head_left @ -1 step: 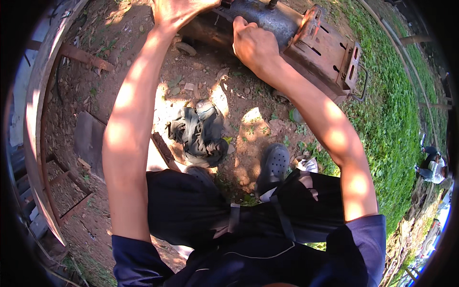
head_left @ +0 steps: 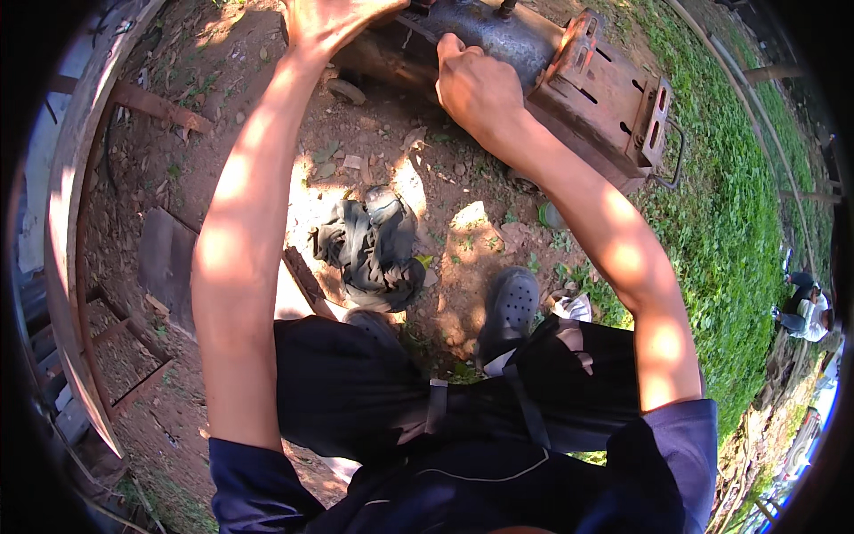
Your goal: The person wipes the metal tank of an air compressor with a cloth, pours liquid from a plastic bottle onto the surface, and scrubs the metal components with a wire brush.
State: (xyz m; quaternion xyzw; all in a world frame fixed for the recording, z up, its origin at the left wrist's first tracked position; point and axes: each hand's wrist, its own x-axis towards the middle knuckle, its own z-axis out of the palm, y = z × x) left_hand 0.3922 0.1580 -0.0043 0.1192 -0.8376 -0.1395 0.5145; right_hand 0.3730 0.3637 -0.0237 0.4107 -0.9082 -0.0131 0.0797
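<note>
A dark cylindrical metal tank [head_left: 525,37] lies at the top of the view, joined to a rusty slotted metal mounting plate [head_left: 592,98] on its right. My right hand [head_left: 480,84] is closed against the near side of the tank, knuckles up; whatever its fingers hold is hidden beneath them. My left hand [head_left: 334,20] reaches over the tank's left part at the upper edge of the picture. Its fingertips are cut off or covered, so their grip does not show.
A bundle of dark cloth [head_left: 369,254] lies on the dirt between my arms, near my grey clog [head_left: 511,303]. A bent metal handle [head_left: 676,156] sticks out past the plate. Grass [head_left: 712,267] spreads at right; a rusty frame [head_left: 133,356] stands left. Another person [head_left: 805,311] is far right.
My right hand has shifted very slightly to the right along the tank. The left hand stays in nearly the same place.
</note>
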